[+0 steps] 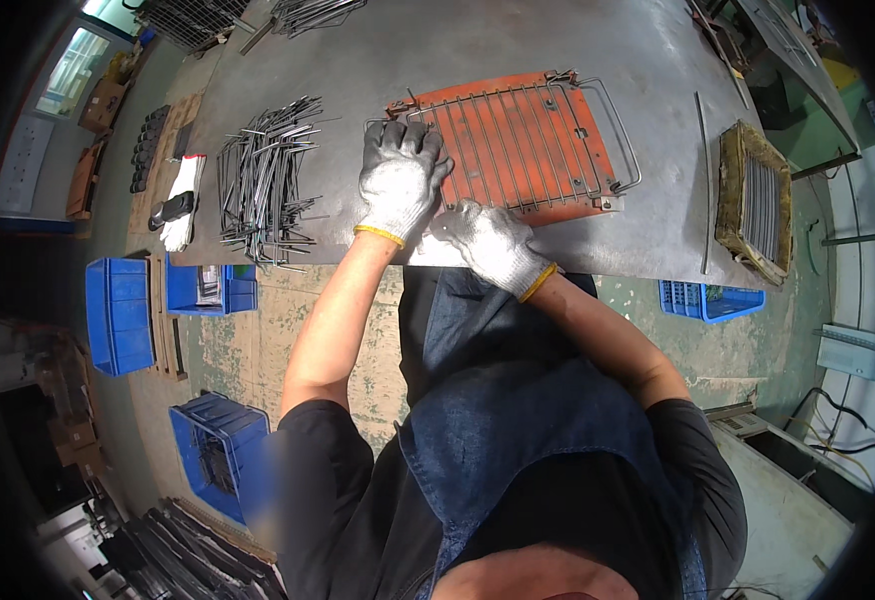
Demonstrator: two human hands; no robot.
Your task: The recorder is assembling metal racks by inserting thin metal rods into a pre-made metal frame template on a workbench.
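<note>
Nearest, at the front edge of the grey metal table (598, 60), right hand (493, 245) in a white glove, fingers bent onto the near left corner of the wire rack (518, 140), no closed grasp to be made out; just beyond, left hand (398, 180) spread flat and open on the rack's left end, holding nothing. Further in, the rack itself: thin parallel wires inside a rounded wire frame, lying flat on an orange plate (583, 205) at the table's middle. Bare tabletop behind and right of it, a heap of bent wire rods (268, 180) near on the left, a long thin rod (706, 180) and a rusty wooden frame (753, 200) out by the right edge.
</note>
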